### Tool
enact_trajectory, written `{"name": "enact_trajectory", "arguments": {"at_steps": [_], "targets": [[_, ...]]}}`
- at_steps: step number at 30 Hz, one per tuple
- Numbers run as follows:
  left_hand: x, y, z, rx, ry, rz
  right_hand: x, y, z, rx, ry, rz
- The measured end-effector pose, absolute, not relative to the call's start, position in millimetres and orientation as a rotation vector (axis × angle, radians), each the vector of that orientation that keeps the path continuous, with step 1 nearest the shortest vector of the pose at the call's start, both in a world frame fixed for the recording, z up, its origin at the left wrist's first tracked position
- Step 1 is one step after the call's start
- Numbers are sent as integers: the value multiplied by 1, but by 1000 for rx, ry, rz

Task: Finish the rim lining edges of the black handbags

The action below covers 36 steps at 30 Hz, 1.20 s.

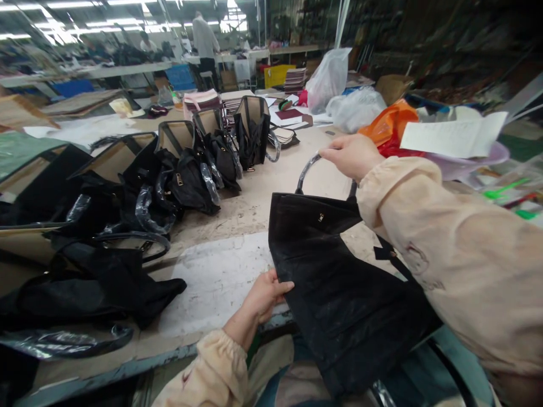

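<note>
The black bag [339,282] is in front of the person, at the near edge of the desk [244,217], and its lower part hangs beyond this edge, above the lap. The right hand [354,155] has its fingers [330,151] closed around the top of the handle [306,171], which seems wrapped in clear plastic. The left hand [263,299] pinches the left side of the bag: the thumb lies on the black cloth, and the other fingers are mostly hidden behind it.

In my judgement, the first risk is slipping. The plastic looks smooth, so if the right grip becomes loose, the bag may drop toward the lap, because the left pinch takes only a small part of the edge. The loose strap [396,264] under the right forearm could catch on the sleeve [449,254] if the bag is turned quickly. A wide swing to the left could also push the row of black bags [189,181], which stand close together. The desk has dark marks near the white sheet [216,271]; if the cloth rubs there, it may become dirty.
</note>
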<state>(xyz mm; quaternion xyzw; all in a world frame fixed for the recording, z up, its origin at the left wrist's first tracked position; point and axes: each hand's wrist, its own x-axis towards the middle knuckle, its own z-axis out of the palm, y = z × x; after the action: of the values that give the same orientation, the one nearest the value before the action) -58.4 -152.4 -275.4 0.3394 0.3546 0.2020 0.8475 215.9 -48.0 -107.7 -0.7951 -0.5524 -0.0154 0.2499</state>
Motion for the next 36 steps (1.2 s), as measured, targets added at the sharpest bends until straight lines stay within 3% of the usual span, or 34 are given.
{"name": "enact_trajectory", "arguments": {"at_steps": [15, 21, 24, 27, 36], "targets": [[-54, -159, -273, 685, 750, 368, 208, -50, -116, -2197, -1567, 46], [-69, -135, -271, 1362, 1097, -2, 202, -61, -114, -2102, -1584, 78], [-74, -105, -270, 1721, 1342, 321, 196, -76, -104, -2000, -1591, 61], [-62, -75, -272, 1565, 1275, 622, 184, -98, -88, -1894, -1621, 67], [-13, -71, -263, 1283, 835, 504, 186, -142, -15, -1863, -1438, -105]]}}
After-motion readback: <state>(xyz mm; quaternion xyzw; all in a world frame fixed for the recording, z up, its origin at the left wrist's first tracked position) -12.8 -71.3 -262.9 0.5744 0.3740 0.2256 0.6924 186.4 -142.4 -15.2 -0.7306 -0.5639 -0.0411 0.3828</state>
